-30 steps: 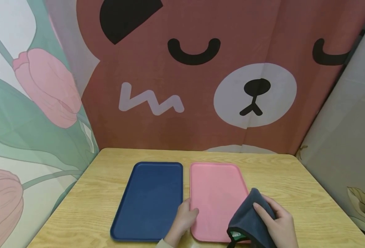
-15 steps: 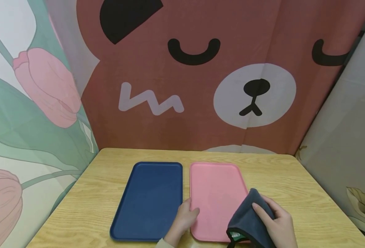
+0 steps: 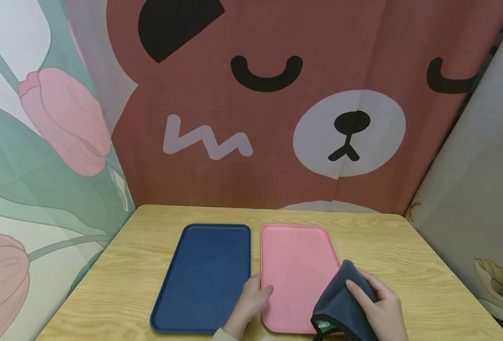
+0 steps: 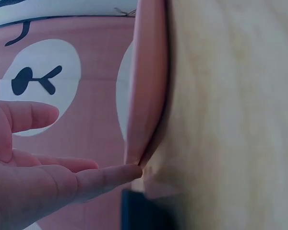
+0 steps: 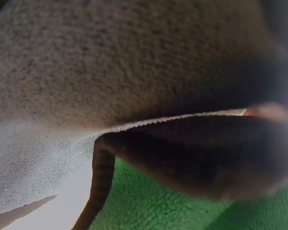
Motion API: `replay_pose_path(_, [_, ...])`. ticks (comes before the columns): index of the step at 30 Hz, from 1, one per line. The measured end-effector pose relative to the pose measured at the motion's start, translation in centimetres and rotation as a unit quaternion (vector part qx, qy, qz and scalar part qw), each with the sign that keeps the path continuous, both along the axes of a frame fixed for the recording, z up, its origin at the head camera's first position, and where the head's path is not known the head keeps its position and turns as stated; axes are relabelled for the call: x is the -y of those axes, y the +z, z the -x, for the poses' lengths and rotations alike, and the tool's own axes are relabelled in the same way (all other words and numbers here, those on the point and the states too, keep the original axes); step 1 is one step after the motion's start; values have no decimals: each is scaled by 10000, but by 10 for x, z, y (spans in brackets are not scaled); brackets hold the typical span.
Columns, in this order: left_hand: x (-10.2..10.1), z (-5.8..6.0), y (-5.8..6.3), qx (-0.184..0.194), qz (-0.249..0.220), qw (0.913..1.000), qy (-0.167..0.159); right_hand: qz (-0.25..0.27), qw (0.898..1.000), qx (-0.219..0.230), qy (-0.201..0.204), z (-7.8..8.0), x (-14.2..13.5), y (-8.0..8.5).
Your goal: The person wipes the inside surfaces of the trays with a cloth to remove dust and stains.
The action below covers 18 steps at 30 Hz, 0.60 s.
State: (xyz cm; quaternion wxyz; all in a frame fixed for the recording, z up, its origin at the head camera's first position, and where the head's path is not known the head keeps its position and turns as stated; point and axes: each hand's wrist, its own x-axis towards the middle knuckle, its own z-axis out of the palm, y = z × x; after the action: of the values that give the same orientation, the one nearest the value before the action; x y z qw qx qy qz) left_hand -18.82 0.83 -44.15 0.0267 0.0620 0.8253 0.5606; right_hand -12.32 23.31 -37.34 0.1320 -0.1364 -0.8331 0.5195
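My left hand (image 3: 251, 299) is at the left side of the pink tray (image 3: 298, 265), its thumb above the rim. In the left wrist view, the straight fingers (image 4: 103, 179) touch the tray's side (image 4: 151, 72), and the thumb stays apart from it. Over the tray's near right corner, my right hand (image 3: 381, 303) pinches a dark grey cloth (image 3: 342, 293) with black edging. Some green (image 3: 325, 325) shows at the cloth's lower opening. The right wrist view is filled by the fuzzy cloth (image 5: 62, 72), its dark edging and green fabric (image 5: 149, 201); most fingers are hidden there.
A dark blue tray (image 3: 204, 279) lies left of the pink one, with a narrow strip of wood between them. Both rest on a wooden table (image 3: 409, 265). Behind the table hangs a brown bear-print curtain (image 3: 268, 142), with a flower-print one (image 3: 72, 123) at the left.
The head view has tilted and shifted very slightly. Both hands, the cloth and the trays hold their places relative to one another.
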Motion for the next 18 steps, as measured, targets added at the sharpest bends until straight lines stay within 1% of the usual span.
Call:
replay_pose_path(3, [5,1,4,-66,72,9999,59,8,10000,63,0,0,0,1])
replay_pose_path(6, [10,1,7,-10,118,9998,143,-2,9999,146,41,0,0,1])
replay_pose_path(10, [14,1,11,-82,135,9998,140,13,9998,185,60,0,0,2])
replay_pose_path(12, [16,1,13,-189,177,9996,151,4,9999,143,17,-1,1,1])
replay_pose_path(14, [18,0,14,-212,166,9995,159,-32,10000,62,-48,-1,1,1])
replay_pose_path(18, [20,1,16,-90,195,9992,343,-116,9998,-104,-138,-1,1,0])
